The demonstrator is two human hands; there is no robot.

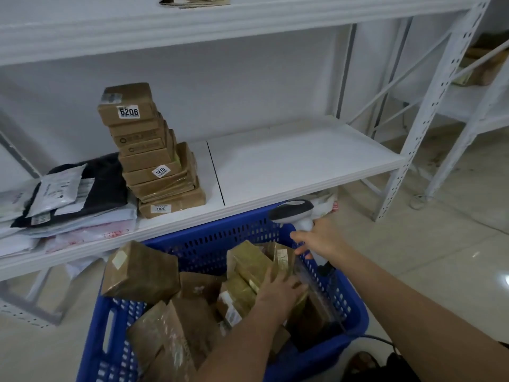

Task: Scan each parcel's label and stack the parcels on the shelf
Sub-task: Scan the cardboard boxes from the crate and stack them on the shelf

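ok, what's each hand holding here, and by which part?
Right hand grips the scanner by its handle. Left hand reaches onto a parcel in the blue basket; whether it grips cannot be told.
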